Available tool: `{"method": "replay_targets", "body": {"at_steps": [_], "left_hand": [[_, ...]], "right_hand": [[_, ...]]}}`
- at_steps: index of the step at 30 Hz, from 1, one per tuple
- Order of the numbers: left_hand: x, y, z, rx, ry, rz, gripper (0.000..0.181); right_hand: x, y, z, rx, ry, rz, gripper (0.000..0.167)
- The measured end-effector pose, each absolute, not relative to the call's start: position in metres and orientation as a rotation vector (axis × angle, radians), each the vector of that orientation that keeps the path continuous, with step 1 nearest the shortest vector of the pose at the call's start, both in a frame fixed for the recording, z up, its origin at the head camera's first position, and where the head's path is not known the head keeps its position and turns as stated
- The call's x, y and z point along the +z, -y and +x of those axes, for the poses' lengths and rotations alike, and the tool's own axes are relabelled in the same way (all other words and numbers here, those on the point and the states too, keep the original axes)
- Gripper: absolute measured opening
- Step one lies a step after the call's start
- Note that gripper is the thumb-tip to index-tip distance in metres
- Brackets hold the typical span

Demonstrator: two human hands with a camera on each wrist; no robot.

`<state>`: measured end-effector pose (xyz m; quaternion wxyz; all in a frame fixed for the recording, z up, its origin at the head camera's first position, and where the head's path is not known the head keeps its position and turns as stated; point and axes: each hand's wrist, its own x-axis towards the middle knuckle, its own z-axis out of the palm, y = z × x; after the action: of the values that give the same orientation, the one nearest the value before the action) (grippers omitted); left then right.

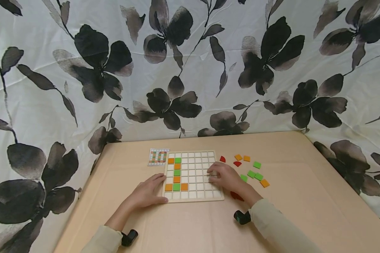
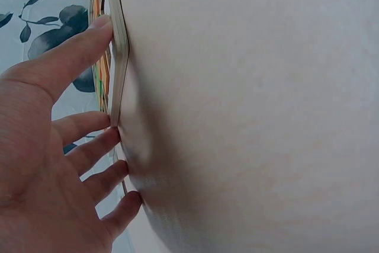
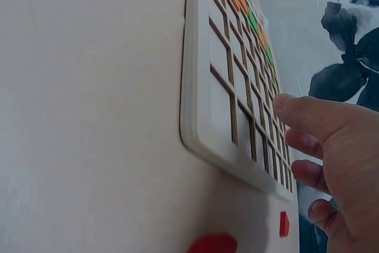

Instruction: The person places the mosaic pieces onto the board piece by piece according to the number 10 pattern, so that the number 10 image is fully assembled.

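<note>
The left grip (image 1: 149, 191) is spread wide, thumb and fingertips touching the left side of a grid board (image 1: 196, 178). The board lies flat on the desk (image 1: 190, 225) between both grips, orange tiles (image 1: 176, 179) and green tiles (image 1: 177, 172) set in columns nearest the left grip. The right grip (image 1: 225, 177), loosely bent, thumb and fingers apart, is at the board's right part, no piece visible in it. Right of it lie loose green tiles (image 1: 258, 176), loose orange tiles (image 1: 264, 183) and red pieces (image 1: 237, 163). Beyond the left grip lies a patterned card (image 1: 158, 157); farthest, flowered cloth (image 1: 218, 73).
</note>
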<state>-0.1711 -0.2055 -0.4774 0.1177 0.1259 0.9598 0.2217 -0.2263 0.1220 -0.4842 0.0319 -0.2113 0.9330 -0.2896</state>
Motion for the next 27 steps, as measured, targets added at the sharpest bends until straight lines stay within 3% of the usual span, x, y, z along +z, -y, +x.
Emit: {"method": "replay_targets", "body": {"at_steps": [10, 27], "left_hand": [[-0.479, 0.205, -0.173, 0.632, -2.811, 0.373, 0.087], [-0.477, 0.205, -0.172, 0.635, -2.807, 0.372, 0.087]], "right_hand": [[-0.486, -0.154, -0.232, -0.901, -2.849, -0.466, 0.023], [-0.489, -0.195, -0.215, -0.775, -2.912, -0.598, 0.022]]}}
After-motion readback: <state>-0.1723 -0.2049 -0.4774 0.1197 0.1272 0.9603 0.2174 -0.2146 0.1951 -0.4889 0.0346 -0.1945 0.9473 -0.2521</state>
